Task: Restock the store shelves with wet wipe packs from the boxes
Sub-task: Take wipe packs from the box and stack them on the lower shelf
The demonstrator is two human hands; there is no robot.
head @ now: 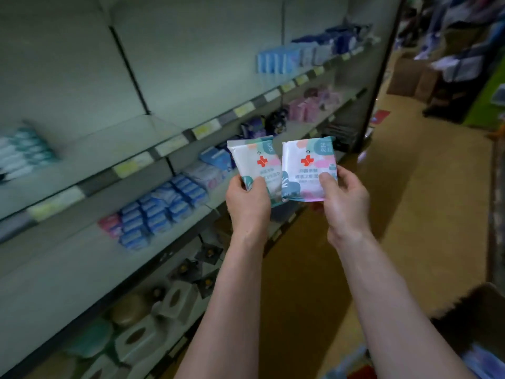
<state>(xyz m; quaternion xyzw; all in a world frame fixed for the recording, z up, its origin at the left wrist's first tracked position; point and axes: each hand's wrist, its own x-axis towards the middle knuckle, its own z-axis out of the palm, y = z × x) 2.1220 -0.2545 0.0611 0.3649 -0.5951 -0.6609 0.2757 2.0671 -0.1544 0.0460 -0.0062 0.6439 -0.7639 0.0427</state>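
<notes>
I hold two white wet wipe packs upright in front of the shelves, each with a red cross and teal and pink patches. My left hand (pixel 247 199) grips the bottom corner of the left pack (pixel 252 162). My right hand (pixel 344 196) pinches the lower right corner of the right pack (pixel 307 165), thumb on its front. The two packs sit side by side, their inner edges overlapping slightly. An open cardboard box (pixel 470 321) stands at the lower right beside my right forearm.
The shelving unit (pixel 153 165) runs along the left, with teal packs (pixel 24 151) on the upper shelf, blue packs (pixel 161 212) below and tissue boxes (pixel 142 335) lower down. The aisle floor (pixel 426 187) stretches to the right, with brown boxes (pixel 410 77) at its far end.
</notes>
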